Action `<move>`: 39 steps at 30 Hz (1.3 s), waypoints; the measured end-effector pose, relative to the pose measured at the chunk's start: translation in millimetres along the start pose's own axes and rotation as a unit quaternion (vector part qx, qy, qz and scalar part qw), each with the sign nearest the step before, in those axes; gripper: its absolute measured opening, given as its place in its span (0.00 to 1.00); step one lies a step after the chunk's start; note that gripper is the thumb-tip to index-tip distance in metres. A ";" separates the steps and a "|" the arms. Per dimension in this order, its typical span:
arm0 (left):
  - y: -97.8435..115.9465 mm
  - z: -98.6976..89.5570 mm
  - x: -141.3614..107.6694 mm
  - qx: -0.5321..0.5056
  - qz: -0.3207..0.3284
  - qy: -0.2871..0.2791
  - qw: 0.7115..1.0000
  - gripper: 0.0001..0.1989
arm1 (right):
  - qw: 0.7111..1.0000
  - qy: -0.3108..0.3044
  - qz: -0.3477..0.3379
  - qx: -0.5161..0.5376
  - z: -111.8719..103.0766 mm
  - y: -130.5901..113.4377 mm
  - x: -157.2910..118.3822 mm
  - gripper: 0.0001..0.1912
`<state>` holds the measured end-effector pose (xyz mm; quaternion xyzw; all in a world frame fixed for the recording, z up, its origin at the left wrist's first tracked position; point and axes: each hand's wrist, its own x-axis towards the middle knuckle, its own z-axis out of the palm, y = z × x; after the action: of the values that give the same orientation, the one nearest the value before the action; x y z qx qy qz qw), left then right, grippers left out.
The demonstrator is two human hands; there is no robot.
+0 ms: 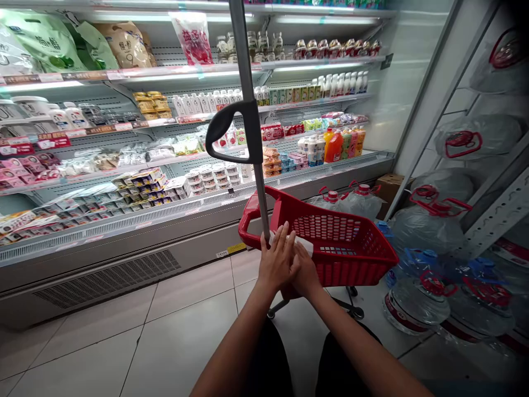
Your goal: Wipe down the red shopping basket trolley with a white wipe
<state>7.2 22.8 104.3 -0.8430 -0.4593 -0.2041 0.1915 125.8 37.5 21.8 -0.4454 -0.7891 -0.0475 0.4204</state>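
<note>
My left hand [276, 266] lies with stretched fingers over the near end of the red shopping cart [351, 267], overlapping my right hand [305, 270]. The fingers of my right hand are partly hidden behind the left. A white thing [306, 245], perhaps paper or cloth, shows beyond both hands; whether they grip it is unclear. A grey metal pole [260, 190] with a dark looped handle [250, 131] rises just beyond my left fingertips, its lower end by the cart's red handle [248, 229]. The visible part of the basket holds nothing.
A lit chiller [165, 220] with shelves of cups, bottles and bags runs across the front. Large water bottles [417, 303] stand on the floor at right, with more on a rack above. A cardboard box [388, 187] sits in the corner. Pale tiles [185, 331] cover the floor.
</note>
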 end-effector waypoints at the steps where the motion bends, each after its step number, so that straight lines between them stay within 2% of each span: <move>1: -0.6 2.9 -1.0 0.001 -0.002 0.002 1.000 0.34 | 1.000 0.007 0.007 -0.010 -6.3 8.5 -7.6 0.33; 6: 0.2 18.8 -6.4 0.005 -0.024 0.020 0.999 0.28 | 0.993 0.017 0.050 -0.101 -46.6 68.1 -62.3 0.32; 10: 2.1 24.4 -8.5 0.002 -0.030 0.034 0.999 0.27 | 0.981 0.025 0.099 -0.166 -77.2 117.1 -108.1 0.31; 12: 2.8 25.2 -8.1 -0.003 -0.021 0.034 0.999 0.27 | 0.975 0.032 0.125 -0.182 -87.1 133.1 -123.5 0.31; 14: 4.0 26.1 -7.1 -0.011 -0.015 0.031 0.999 0.28 | 0.969 0.050 0.153 -0.187 -90.2 138.3 -130.3 0.30; 17: 7.9 28.7 -5.5 -0.023 -0.021 0.026 0.999 0.28 | 0.966 0.073 0.170 -0.182 -79.7 121.5 -120.6 0.30; 22: 14.2 30.7 -3.3 -0.037 -0.036 0.023 0.998 0.31 | 0.990 0.031 0.091 -0.102 -35.7 48.1 -61.5 0.33; 24: 14.5 29.0 -2.9 -0.035 -0.037 0.025 0.998 0.32 | 0.996 0.033 0.061 -0.057 -19.0 21.2 -37.1 0.34; 26: 13.3 26.8 -3.2 -0.028 -0.039 0.026 0.998 0.33 | 0.998 0.043 0.042 -0.027 -8.4 5.9 -22.4 0.35; 28: 11.1 25.6 -4.6 -0.017 -0.043 0.028 0.999 0.34 | 0.999 0.043 0.025 -0.021 -6.2 5.1 -20.8 0.36; 30: 7.9 25.8 -6.7 -0.008 -0.045 0.030 0.999 0.35 | 0.999 0.024 0.008 -0.038 -13.3 17.6 -32.2 0.37; 33: 1.6 28.0 -10.4 -0.001 -0.048 0.034 0.998 0.36 | 0.995 -0.004 0.007 -0.099 -40.1 53.2 -67.4 0.39; 38: -10.3 31.3 -13.6 -0.011 -0.037 0.042 0.998 0.29 | 0.978 -0.030 0.068 -0.195 -103.0 129.3 -143.2 0.35; 39: -11.9 31.6 -13.3 -0.015 -0.040 0.042 0.998 0.28 | 0.973 -0.016 0.095 -0.210 -112.9 143.2 -156.4 0.33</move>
<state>-4.2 35.6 72.3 -0.8176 -0.4807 -0.2539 0.1897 341.4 -31.2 -58.9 -0.5976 -0.7221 -0.1643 0.3074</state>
